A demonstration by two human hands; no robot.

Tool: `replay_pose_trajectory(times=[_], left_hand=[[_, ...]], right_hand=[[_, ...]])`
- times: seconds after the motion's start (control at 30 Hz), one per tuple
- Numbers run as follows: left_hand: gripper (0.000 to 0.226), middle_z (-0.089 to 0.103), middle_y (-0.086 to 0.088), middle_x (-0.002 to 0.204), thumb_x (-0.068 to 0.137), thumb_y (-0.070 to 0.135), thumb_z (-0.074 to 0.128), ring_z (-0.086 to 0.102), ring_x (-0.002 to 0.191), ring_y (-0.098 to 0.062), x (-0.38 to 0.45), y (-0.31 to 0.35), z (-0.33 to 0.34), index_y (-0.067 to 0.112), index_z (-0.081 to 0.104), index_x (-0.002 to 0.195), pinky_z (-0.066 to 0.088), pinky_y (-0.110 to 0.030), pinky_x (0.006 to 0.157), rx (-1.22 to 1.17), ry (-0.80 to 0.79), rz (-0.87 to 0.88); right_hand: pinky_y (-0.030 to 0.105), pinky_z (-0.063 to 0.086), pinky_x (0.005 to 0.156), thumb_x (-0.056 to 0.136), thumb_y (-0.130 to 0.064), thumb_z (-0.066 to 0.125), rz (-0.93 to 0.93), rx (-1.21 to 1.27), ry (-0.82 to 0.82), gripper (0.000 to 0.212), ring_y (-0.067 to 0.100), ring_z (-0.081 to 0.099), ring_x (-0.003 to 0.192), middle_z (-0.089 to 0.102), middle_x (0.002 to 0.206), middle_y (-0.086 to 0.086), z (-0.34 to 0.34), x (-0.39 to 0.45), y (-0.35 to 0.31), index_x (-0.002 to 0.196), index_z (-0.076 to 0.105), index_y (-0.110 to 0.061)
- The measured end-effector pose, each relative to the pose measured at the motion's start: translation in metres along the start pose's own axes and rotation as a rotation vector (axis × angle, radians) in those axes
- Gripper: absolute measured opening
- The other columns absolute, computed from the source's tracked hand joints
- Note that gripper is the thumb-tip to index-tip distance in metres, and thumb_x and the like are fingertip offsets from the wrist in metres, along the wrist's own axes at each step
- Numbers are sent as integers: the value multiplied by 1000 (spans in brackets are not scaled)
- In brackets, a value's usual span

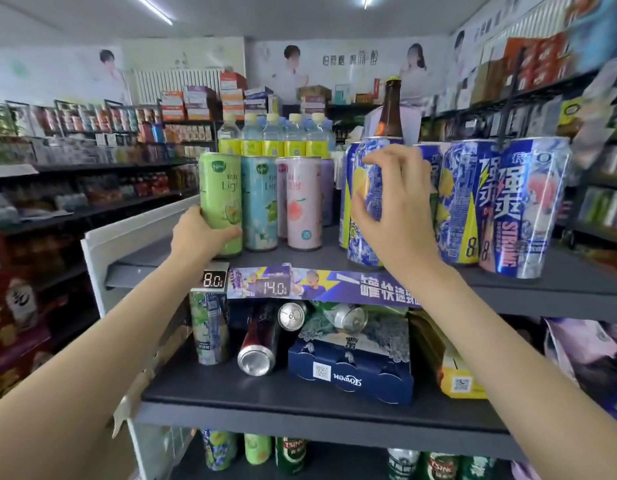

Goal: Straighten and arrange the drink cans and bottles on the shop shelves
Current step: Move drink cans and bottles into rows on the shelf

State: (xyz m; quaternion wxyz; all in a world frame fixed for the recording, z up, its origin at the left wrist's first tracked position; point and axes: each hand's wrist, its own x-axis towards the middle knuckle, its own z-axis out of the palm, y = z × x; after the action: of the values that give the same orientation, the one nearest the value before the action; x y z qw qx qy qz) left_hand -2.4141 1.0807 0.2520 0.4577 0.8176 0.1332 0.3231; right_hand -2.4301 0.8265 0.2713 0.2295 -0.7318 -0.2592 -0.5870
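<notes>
On the top shelf [300, 261] my left hand [199, 235] grips the lower part of a tall green can [221, 188], which stands upright at the left end of a row with a light blue can [260, 202] and a pink can [303, 202]. My right hand [386, 206] is held in front of a blue-and-yellow can [364, 209], fingers spread and curved; whether they touch the can is unclear. More blue cans [521, 206] stand to the right. A brown bottle [390, 109] rises behind them.
Yellow-capped bottles [283, 136] stand behind the slim cans. On the middle shelf [300, 403], cans lie on their sides [258, 344] beside an upright can [210, 327], a blue multipack box [352, 362] and a yellow box [456, 375]. Green cans [289, 452] fill the shelf below.
</notes>
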Motion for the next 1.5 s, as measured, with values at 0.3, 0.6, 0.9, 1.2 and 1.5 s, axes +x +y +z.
replay_pose_trajectory(times=[0.3,0.6,0.9,1.2,1.5], left_hand=[[72,42,-17,136,81,25,70,41,125,-33,-7,-5,-5,5,31,138,35,-42,102,149,66,183],[31,48,-9,114,76,9,49,41,99,-23,-117,-133,-12,9,56,106,44,-46,80,144,131,503],[41,49,-17,117,76,-2,59,47,100,-38,-131,-196,-22,6,57,116,36,-38,82,357,-50,266],[44,40,-7,126,87,3,50,50,87,-15,-131,-196,-1,20,48,129,36,-24,78,87,-257,61],[39,50,-6,123,95,20,48,55,99,-20,-105,-177,35,25,46,134,37,-22,79,12,-457,0]], right_hand=[[30,38,95,81,-9,56,4,78,-72,25,30,48,105,49,110,19,-1,-41,-36,105,57,0],[32,38,100,88,-32,61,218,168,-798,46,21,38,124,32,132,3,53,-177,-75,126,46,-10],[40,48,77,89,-43,57,554,-151,-918,59,37,39,116,23,142,11,157,-193,-127,135,28,-19],[36,42,63,87,-40,60,498,-193,-897,57,36,45,111,27,135,12,146,-197,-127,131,32,-18],[34,41,87,87,-35,61,423,34,-792,42,25,41,120,41,129,5,89,-175,-90,122,50,-13]])
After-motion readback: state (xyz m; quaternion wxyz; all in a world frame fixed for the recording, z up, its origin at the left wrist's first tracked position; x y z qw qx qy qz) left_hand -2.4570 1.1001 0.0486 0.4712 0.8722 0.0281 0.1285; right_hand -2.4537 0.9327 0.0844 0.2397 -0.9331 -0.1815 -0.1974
